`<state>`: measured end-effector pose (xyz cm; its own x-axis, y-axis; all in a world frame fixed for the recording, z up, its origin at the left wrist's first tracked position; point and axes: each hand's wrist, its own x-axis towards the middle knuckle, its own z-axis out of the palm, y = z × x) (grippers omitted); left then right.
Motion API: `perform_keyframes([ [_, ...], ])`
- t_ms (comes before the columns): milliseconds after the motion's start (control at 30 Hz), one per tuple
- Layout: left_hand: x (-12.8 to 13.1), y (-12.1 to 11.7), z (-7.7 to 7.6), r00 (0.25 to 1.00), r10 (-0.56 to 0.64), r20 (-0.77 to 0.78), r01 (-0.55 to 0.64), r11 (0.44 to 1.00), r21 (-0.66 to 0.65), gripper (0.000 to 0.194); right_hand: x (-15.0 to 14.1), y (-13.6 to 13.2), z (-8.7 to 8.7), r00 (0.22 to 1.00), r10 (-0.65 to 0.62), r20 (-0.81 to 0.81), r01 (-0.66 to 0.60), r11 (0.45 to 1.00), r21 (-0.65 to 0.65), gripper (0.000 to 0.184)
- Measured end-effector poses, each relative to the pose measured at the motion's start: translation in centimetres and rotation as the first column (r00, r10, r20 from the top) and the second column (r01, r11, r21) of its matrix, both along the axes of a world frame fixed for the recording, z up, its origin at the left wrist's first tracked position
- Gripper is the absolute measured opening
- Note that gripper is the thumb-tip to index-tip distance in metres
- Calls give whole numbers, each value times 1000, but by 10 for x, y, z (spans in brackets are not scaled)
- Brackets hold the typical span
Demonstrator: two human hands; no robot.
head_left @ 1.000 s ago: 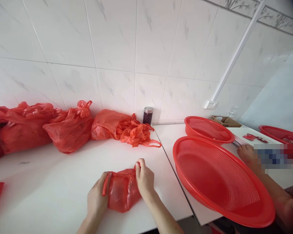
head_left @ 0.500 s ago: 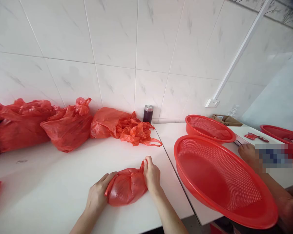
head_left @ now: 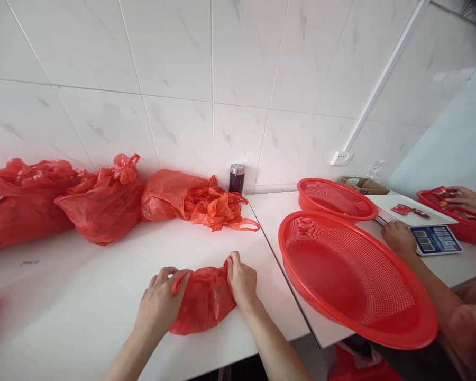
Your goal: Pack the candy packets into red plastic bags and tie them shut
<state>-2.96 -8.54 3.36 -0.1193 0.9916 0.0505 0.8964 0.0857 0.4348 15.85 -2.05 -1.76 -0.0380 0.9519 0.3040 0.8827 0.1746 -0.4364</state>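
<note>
A small filled red plastic bag (head_left: 203, 299) lies on the white table (head_left: 103, 296) near its front edge. My left hand (head_left: 158, 304) grips the bag's left side, fingers curled over its top. My right hand (head_left: 241, 280) pinches the bag's right upper corner with closed fingers. Both hands hold the bag against the tabletop.
Several full red plastic bags (head_left: 99, 203) line the tiled wall, with a crumpled empty one (head_left: 218, 209) and a dark jar (head_left: 237, 178) beside it. Two red perforated baskets (head_left: 353, 275) sit to the right. Another person's hand (head_left: 399, 238) rests by a scale (head_left: 436, 239).
My left hand has shifted from under the bag's left edge to over its top. The bag is squeezed slightly rounder. The view has tilted, and the other person's scale and second hand now show.
</note>
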Motion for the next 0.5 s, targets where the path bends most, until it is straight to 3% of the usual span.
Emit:
perform_keyframes([
  [67, 21, -6, 0, 999, 30, 15, -31, 999, 37, 43, -3, -2, 0, 1000, 11, 6, -11, 1000, 2, 22],
  [200, 45, -14, -16, 1000, 11, 5, -11, 1000, 11, 44, -4, -3, 1, 1000, 14, -5, -14, 1000, 3, 20],
  [333, 27, -11, -28, 999, 31, -28, -31, 999, -23, 46, 1, 1, -1, 996, -38, -77, 38, 999, -9, 21],
  [500, 3, -7, -28, 995, 78, -56, -81, 995, -65, 45, 6, 3, -2, 964, -124, -236, 122, 992, -26, 22],
])
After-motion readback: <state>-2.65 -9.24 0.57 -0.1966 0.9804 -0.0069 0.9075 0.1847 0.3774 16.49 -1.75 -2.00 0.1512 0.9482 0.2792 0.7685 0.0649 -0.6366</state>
